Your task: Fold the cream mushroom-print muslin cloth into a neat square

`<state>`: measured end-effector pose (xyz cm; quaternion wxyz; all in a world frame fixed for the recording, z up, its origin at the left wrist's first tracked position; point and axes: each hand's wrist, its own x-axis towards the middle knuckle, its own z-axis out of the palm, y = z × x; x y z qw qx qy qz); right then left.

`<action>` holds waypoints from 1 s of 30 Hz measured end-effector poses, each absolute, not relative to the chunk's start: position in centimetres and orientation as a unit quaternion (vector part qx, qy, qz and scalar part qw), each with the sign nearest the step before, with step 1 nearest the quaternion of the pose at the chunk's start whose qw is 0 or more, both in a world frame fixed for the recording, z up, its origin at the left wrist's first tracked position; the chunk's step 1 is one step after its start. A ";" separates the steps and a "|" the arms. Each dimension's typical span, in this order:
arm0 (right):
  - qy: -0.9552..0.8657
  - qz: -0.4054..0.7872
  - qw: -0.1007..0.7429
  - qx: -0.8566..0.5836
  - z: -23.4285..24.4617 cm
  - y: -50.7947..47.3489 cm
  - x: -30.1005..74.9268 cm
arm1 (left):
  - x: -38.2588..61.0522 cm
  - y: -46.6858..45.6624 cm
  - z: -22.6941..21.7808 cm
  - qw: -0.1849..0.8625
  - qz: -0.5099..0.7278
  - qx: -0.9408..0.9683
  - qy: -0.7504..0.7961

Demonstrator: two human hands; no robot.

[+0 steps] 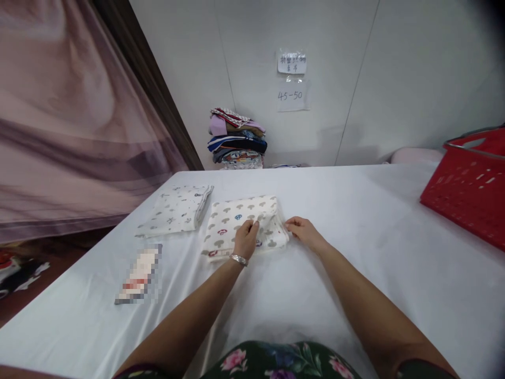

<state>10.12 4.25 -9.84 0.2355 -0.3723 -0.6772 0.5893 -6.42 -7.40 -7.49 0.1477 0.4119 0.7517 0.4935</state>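
One mushroom-print cloth (pixel 226 223): lying folded on the white table covering (pixel 374 273), directly under the left hand (pixel 246 237) and just left of the right hand (pixel 303 230). Cream-coloured, printed with grey mushrooms plus a few red and blue ones. Kinda loose and rumpled toward the right edge.

Left hand grip: closed in a narrow pinch on the mushroom-print cloth, reaching in over its near edge, a bit right of its middle. Fabric puckered up beside the thumb.

Right hand grip: bent in close at the cloth's right edge, fingertips bunched. Can't tell whether pinching the fabric or only touching it, tbh.

Bracelet (pixel 239 259): silvery, worn on the left wrist, by the cloth's near edge.

Other folded cloth (pixel 177 209): white with small dark prints, just left of the mushroom-print cloth.

Blurred item (pixel 141 271): pixelated, so can't tell what exactly. Left of the mushroom-print cloth and nearer.

Fabric stack (pixel 238 139): folded, mixed colours, piled up beyond the mushroom-print cloth.

Red basket (pixel 465 187): well off to the right of the mushroom-print cloth, partly cut off.

Wall notes (pixel 292 96): handwritten, one above the other, lower one reading "45-50". Beyond and above the mushroom-print cloth.
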 end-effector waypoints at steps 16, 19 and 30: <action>-0.735 0.474 0.217 -0.435 -10.0 6.8 5.9 | -6.1 -7.9 -7.8 0.177 0.506 0.431 0.726; -0.719 0.484 0.215 -0.451 -10.8 6.7 6.6 | -6.1 -8.1 -8.1 0.175 0.474 0.451 0.736; -0.720 0.499 0.226 -0.426 -11.2 6.9 6.1 | -5.6 -8.5 -8.3 0.059 0.366 0.625 0.687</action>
